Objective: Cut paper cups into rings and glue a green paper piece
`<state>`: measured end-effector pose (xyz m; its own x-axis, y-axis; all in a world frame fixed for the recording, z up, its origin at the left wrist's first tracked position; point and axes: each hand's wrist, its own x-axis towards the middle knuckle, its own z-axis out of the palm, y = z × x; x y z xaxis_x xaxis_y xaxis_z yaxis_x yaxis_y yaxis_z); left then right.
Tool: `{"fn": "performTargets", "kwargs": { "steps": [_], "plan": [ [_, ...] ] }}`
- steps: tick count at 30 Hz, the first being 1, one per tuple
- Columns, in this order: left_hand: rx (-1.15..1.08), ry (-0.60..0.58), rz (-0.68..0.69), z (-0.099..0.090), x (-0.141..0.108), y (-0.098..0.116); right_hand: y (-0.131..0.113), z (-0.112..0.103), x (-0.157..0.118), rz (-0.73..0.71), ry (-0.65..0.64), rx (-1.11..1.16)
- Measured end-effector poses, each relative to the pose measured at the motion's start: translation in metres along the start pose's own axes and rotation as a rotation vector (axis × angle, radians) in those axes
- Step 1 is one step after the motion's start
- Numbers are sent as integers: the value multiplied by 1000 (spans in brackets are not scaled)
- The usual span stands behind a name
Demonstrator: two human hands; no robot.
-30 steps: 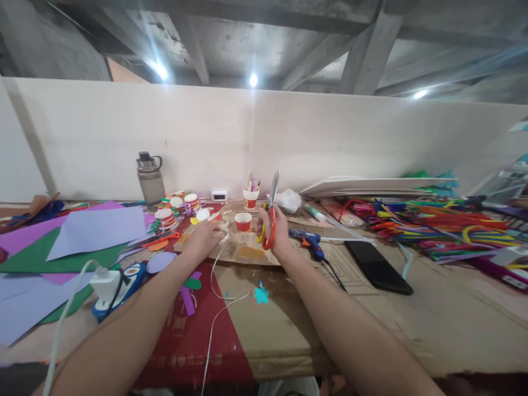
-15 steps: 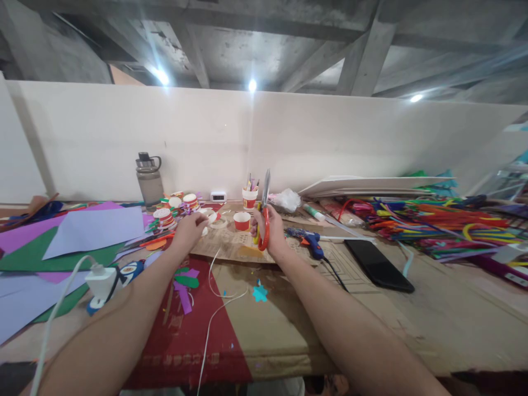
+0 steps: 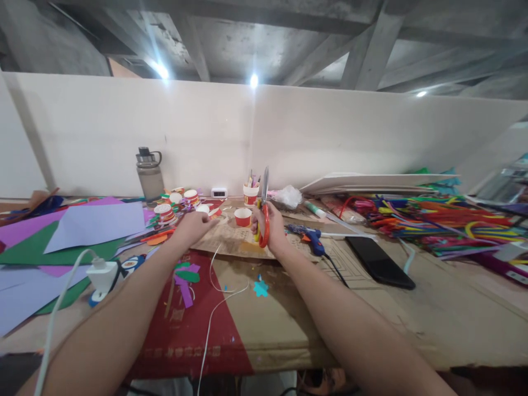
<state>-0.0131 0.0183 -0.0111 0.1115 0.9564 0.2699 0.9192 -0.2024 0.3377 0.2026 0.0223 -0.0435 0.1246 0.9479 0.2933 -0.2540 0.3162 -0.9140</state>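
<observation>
My right hand (image 3: pixel 270 224) is wrapped around the red and yellow handles of a pair of scissors (image 3: pixel 264 212), its blades pointing up. Close by on the left stands a small red-and-white paper cup (image 3: pixel 243 216) on brown cardboard. My left hand (image 3: pixel 197 224) reaches over the cardboard with thumb and fingers pinched together; whatever lies between them is too small to make out. Just behind those fingers are red and white cup pieces (image 3: pixel 214 211). A turquoise paper snowflake shape (image 3: pixel 260 287) lies nearer me, between my forearms.
A glue gun (image 3: pixel 314 241) and black phone (image 3: pixel 379 261) lie on the right, beside colourful pipe cleaners (image 3: pixel 437 223). Coloured paper sheets (image 3: pixel 94 223), a white charger (image 3: pixel 102 275) and a water bottle (image 3: pixel 149 176) occupy the left. A white cord (image 3: pixel 210 319) crosses the front.
My left hand has shifted a little to the right, uncovering a white round piece behind it. The scissors stay upright in my right hand.
</observation>
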Motion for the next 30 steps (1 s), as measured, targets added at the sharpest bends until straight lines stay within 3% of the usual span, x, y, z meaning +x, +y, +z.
{"fn": "performTargets", "kwargs": {
  "steps": [4, 7, 12, 16, 18, 19, 21, 27, 30],
  "plan": [
    [67, -416, 39, -5, -11, 17, 0, -1, -1, -12, -17, -14],
    [57, -598, 79, -2, -16, 16, 4, -2, -1, -37, -29, -38],
    [-251, -849, 195, -7, -23, 19, 11, -1, -1, -39, -40, -66],
    [-492, -1208, 341, -25, -40, 44, 9, 1, -1, 3, -28, -75],
    [-578, -1321, 405, -36, -51, 60, 7, 1, -1, 12, -18, -66],
    [-609, -1336, 443, -42, -56, 67, 6, 1, -1, 16, -11, -58],
    [-658, -1253, 537, -55, -64, 76, 5, 2, 0, 29, 3, -33],
    [-980, -878, 600, -91, -66, 69, 4, 5, 1, 53, 5, 18],
    [-1161, -635, 660, -104, -63, 72, 4, 5, -3, 62, -14, 26]
  ]
}}
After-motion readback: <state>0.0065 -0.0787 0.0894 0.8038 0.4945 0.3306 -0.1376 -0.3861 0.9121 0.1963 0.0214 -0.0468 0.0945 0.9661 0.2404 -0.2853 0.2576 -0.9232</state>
